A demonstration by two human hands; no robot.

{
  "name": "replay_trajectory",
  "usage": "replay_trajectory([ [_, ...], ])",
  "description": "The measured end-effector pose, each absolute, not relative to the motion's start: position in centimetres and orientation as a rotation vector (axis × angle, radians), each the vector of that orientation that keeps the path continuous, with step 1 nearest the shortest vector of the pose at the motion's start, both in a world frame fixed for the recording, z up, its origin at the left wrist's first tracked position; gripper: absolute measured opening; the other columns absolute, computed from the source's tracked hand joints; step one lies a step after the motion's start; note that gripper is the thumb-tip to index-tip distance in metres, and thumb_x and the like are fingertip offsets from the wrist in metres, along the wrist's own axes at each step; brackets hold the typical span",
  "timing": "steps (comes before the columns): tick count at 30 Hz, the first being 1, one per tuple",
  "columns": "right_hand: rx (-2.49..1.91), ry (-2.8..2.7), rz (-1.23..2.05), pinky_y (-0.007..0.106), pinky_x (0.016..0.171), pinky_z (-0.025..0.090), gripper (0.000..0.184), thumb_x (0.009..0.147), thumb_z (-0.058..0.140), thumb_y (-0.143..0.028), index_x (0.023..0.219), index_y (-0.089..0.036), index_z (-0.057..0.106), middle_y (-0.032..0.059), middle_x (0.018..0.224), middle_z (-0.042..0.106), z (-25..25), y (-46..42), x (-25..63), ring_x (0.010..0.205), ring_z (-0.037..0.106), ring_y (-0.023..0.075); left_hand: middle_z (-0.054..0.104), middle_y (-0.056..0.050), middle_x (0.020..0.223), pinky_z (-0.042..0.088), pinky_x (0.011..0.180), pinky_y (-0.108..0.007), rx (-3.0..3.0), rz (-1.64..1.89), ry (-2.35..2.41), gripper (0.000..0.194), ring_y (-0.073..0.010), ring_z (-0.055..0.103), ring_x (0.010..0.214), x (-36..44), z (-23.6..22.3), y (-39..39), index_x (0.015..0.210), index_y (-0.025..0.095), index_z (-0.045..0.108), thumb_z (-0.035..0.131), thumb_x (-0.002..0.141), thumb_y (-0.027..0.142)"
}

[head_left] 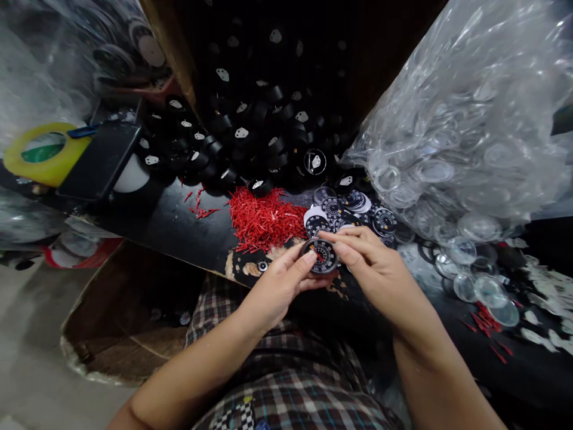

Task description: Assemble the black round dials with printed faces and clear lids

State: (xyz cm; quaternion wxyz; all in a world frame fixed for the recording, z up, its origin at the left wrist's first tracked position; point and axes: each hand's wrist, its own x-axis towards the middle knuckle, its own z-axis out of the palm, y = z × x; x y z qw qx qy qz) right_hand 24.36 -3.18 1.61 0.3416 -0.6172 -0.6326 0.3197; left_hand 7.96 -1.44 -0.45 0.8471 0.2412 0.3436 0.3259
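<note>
A round black dial gauge (323, 258) with white numbers and a red needle lies face up between my two hands. My left hand (289, 269) grips it from the left, thumb on the face and fingers beneath. My right hand (369, 254) meets its upper right rim with fingers closed together; whether a small part is pinched there I cannot make out. Just beyond the gauge are loose printed dial discs (333, 209), and left of them a heap of red needles (266, 218).
A box of black gauge housings (268, 137) stands behind. Clear round lenses (465, 251) spill from a plastic bag (461, 119) on the right, near white plates (555, 292). At left are yellow tape (18, 158) and a dark phone-like slab (101, 158). A carton (120, 334) sits below the table edge.
</note>
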Motion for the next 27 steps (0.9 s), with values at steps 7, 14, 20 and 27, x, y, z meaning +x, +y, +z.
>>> replay_trajectory([
  [7, -1.620, -1.479, 0.993, 0.028, 0.068, 0.045, 0.040, 0.098, 0.036, -0.046, 0.085, -0.020, 0.064, 0.0027, 0.080, 0.064, 2.1, -2.9, 23.3, 0.076, 0.059, 0.0158, 0.057, -0.005, 0.138, 0.038, 0.109, -0.040, 0.933, 0.685, 0.790, 0.045, -0.0260, 0.049, 0.130, 7.7, -0.3, -1.7, 0.131, 0.023, 0.055, 0.060, 0.087, 0.033],
  [14, -1.665, -1.597, 0.486, 0.029, 0.062, 0.036, 0.040, 0.100, 0.028, -0.033, 0.066, -0.021, 0.046, 0.0004, 0.064, 0.052, 2.2, -3.3, 22.0, 0.061, 0.049, 0.0143, 0.051, -0.003, 0.144, 0.030, 0.114, -0.034, 1.340, 0.625, 0.795, 0.053, -0.0218, 0.043, 0.135, 7.6, 0.4, -2.6, 0.143, 0.025, 0.041, 0.053, 0.091, 0.034],
  [20, -1.591, -1.614, 0.456, 0.030, 0.062, 0.038, 0.040, 0.099, 0.027, -0.029, 0.066, -0.021, 0.049, 0.0017, 0.062, 0.054, 0.7, -2.3, 20.7, 0.060, 0.051, 0.0153, 0.054, -0.008, 0.141, 0.032, 0.112, -0.037, 1.450, 0.653, 0.860, 0.049, -0.0233, 0.051, 0.127, 7.1, 0.4, -2.3, 0.139, 0.022, 0.046, 0.051, 0.092, 0.031],
  [27, -1.454, -1.822, 0.881, 0.026, 0.062, 0.041, 0.035, 0.098, 0.037, -0.037, 0.075, -0.022, 0.059, 0.0000, 0.069, 0.063, 1.2, -1.7, 19.2, 0.066, 0.058, 0.0151, 0.059, -0.006, 0.135, 0.039, 0.108, -0.039, 1.287, 0.554, 1.198, 0.041, -0.0251, 0.054, 0.125, -1.6, -0.2, -4.5, 0.129, 0.027, 0.055, 0.052, 0.090, 0.038],
])
